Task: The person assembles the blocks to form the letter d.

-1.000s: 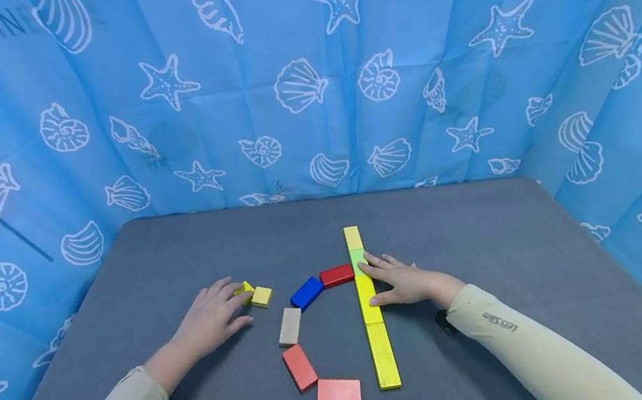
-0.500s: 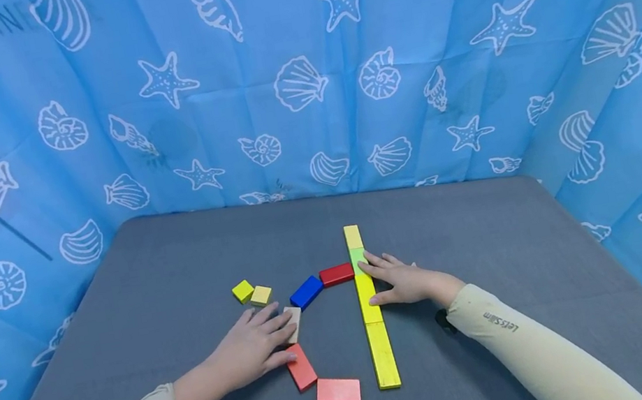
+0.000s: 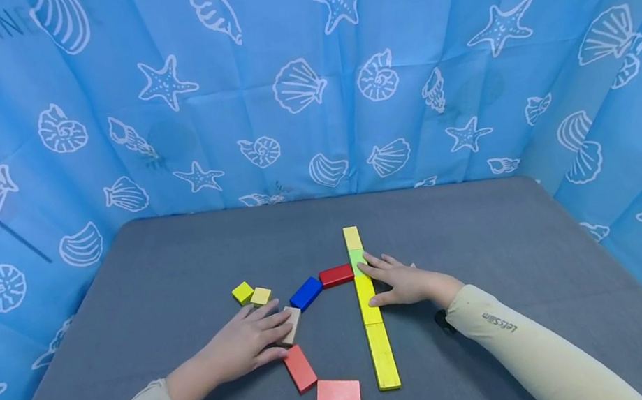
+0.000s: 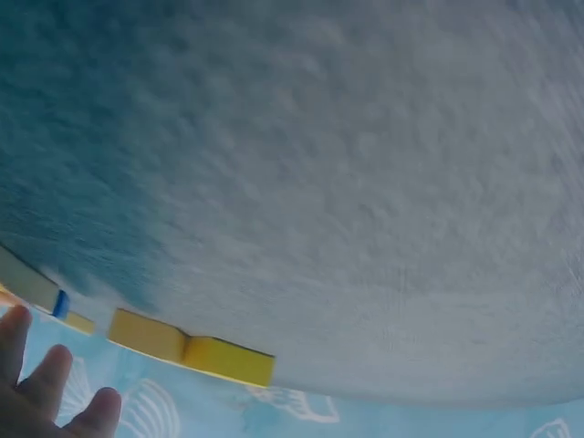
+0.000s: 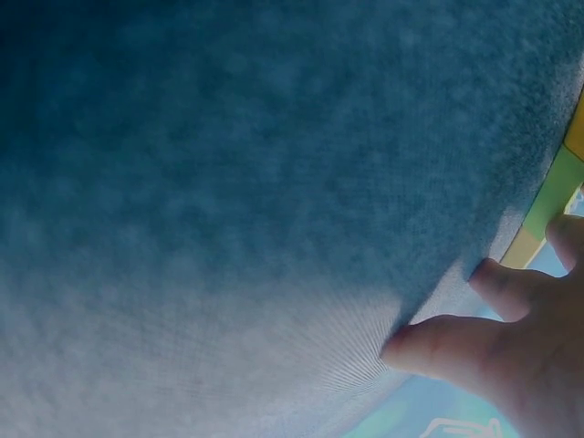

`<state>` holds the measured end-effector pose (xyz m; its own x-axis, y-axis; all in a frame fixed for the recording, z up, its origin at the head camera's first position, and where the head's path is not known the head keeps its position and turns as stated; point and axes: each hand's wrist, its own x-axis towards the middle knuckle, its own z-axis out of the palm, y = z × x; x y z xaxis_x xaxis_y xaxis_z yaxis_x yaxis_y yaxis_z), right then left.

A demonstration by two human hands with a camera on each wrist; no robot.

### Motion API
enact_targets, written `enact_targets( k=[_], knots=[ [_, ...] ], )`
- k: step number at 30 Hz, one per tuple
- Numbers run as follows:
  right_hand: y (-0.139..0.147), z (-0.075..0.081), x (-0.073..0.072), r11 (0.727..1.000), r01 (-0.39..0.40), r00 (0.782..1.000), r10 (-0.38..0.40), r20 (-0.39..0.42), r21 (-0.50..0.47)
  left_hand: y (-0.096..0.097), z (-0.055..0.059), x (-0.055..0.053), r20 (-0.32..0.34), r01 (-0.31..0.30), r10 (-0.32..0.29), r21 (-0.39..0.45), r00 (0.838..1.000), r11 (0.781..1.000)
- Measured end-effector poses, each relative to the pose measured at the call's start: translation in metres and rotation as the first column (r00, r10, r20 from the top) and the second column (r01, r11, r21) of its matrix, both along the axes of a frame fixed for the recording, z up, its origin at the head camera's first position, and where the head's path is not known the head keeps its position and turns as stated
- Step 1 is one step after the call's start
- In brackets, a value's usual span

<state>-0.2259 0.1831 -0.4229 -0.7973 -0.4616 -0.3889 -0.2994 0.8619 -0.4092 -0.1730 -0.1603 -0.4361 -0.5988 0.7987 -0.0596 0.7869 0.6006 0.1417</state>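
Note:
My left hand [image 3: 239, 342] reaches the beige block [image 3: 293, 326], its fingertips on the block's left side and the thumb at the top of a coral block [image 3: 301, 367]. In the left wrist view, three fingers [image 4: 47, 379] show at the lower left corner. My right hand [image 3: 406, 281] lies with spread fingers beside a straight column, fingertips on the green block [image 3: 357, 262] and thumb at the yellow block [image 3: 367, 297] below it. A blue block [image 3: 306, 294] and a red block [image 3: 336, 275] continue the curve from the beige block to the column.
Two small blocks, a yellow one [image 3: 243, 292] and a pale yellow one [image 3: 261, 296], sit just beyond the left fingers. Another coral block [image 3: 338, 393] ends the curve near me. A long yellow block [image 3: 383, 357] forms the column's near end. Blue curtain [image 3: 308, 124] surrounds the grey table [image 3: 458, 219].
My left hand has left the small yellow blocks and come nearer and rightward to the beige block, then shifted slightly left, the beige block tilting a little. The right hand has stayed still.

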Motion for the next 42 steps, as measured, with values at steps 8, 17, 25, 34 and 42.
enact_targets(
  k=[8,17,25,34,42],
  knots=[
    [0.0,0.001,0.001,1.0,0.008,1.0,-0.008,0.002,-0.002,-0.001,0.003,0.026,-0.04,0.17,-0.168,0.062,0.985,0.984],
    [0.002,0.001,0.002,1.0,0.002,1.0,-0.002,-0.004,-0.007,-0.007,-0.001,0.034,-0.105,0.192,-0.186,0.047,0.977,0.98],
    [0.002,0.0,0.002,1.0,0.007,1.0,-0.007,0.004,-0.003,-0.004,-0.002,0.035,-0.112,0.187,-0.18,0.057,0.977,0.981],
    [0.002,0.0,0.001,1.0,0.013,1.0,-0.013,0.004,0.001,0.024,0.002,0.05,0.008,0.345,-0.346,0.04,0.938,0.938],
    [0.001,-0.001,-0.001,1.0,0.023,1.0,-0.023,0.009,0.006,0.024,0.002,0.048,0.009,0.365,-0.365,-0.035,0.931,0.93]
  ],
)
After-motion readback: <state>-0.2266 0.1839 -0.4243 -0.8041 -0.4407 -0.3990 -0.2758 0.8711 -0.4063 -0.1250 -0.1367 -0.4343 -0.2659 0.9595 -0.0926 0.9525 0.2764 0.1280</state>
